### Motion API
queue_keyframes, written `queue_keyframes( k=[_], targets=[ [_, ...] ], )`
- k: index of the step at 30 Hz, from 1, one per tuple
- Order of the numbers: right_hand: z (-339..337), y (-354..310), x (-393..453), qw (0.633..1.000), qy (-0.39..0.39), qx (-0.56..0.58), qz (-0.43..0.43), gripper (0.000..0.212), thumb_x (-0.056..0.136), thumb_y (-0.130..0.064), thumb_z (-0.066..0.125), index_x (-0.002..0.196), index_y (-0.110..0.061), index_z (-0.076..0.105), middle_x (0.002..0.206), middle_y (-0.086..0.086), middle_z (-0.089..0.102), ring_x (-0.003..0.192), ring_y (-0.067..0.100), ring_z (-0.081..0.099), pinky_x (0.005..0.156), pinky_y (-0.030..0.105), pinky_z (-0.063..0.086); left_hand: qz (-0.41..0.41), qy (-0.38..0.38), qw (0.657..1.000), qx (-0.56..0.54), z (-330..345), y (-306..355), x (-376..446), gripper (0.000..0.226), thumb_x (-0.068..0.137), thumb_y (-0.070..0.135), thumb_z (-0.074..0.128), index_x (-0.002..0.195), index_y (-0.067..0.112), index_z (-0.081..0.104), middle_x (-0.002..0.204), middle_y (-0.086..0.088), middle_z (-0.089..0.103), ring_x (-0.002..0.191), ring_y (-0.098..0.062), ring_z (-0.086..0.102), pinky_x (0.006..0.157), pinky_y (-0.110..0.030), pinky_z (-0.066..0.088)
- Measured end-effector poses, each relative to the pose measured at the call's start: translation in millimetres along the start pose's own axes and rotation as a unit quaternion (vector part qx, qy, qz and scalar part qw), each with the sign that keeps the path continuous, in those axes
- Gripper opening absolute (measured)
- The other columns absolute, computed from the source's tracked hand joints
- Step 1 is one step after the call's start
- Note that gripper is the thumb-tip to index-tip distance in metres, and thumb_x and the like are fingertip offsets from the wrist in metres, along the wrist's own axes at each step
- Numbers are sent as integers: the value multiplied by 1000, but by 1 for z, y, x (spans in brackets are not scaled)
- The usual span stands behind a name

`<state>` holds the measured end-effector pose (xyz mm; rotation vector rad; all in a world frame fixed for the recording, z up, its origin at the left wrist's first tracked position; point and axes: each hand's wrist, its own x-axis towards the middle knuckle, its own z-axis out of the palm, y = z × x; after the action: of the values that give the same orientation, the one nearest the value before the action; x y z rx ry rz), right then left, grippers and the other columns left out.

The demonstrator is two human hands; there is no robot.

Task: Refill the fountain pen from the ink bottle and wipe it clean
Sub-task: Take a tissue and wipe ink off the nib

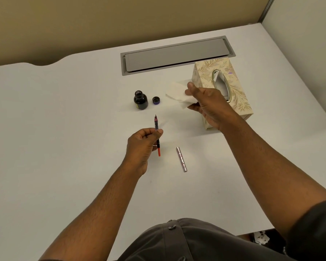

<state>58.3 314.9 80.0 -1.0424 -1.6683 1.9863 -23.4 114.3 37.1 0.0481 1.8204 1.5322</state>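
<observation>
Left hand point(142, 144) fingers pinch one pen point(157, 134); right hand point(207, 104) grips one tissue point(177, 96), perhaps folded. Bench point(64, 129) lies bare toward nine o'clock.

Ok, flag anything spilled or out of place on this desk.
No spill shows. The ink bottle stands open, its cap beside it. The tissue box carries a small purple mark on top, possibly ink.

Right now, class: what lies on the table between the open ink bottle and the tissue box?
In the head view, the bottle cap lies beside the ink bottle; nearer the tissue box, the right hand holds a tissue above the table.
</observation>
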Motion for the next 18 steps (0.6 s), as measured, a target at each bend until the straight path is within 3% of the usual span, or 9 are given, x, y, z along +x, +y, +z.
queue_keyframes(
  k=[4,6,8,10,12,14,18],
  targets=[
    [0,10,3,979,114,-150,-73,14,87,-18,67,99,-14,72,104,1,70,94,18,66,84,43,57,3,-1,1000,1,0,1,0,16,77,27,78,90,19,71,85,1,72,80,-15,65,73,-30,55],
    [2,14,3,958,135,-233,-102,28,84,-15,68,111,-20,65,108,-8,64,101,12,61,84,35,54,5,-4,1000,2,0,1,0,16,77,27,78,89,19,71,84,1,72,78,-14,65,73,-30,55],
    [8,14,-2,942,143,-282,-111,34,81,-18,69,114,-22,63,103,-10,62,96,9,59,78,22,47,8,-6,1000,6,1,1,0,16,77,28,78,89,20,71,84,2,73,78,-13,65,71,-29,54],
    [15,16,-6,944,127,-289,-99,21,80,-19,68,101,-21,68,94,-6,68,84,11,62,65,17,45,10,-9,1000,7,2,2,-1,16,76,28,79,88,20,71,84,2,73,77,-12,65,71,-28,55],
    [23,18,-12,949,94,-290,-78,11,81,-19,68,92,-21,71,88,-2,71,77,13,65,62,22,51,11,-16,1000,6,3,2,-1,17,75,28,80,88,20,71,82,2,73,76,-12,65,70,-28,55],
    [30,19,-18,958,52,-277,-51,10,83,-19,69,93,-19,72,87,1,71,76,16,67,69,33,58,14,-18,1000,12,4,2,-2,17,75,28,80,87,20,72,80,2,73,74,-11,65,69,-26,56],
    [42,18,-30,978,-37,-207,-14,17,87,-17,64,101,-10,72,94,9,73,88,26,69,81,44,58,27,-2,999,38,8,3,-3,17,73,29,81,84,20,72,81,3,72,76,-14,66,68,-27,57]
  ],
)
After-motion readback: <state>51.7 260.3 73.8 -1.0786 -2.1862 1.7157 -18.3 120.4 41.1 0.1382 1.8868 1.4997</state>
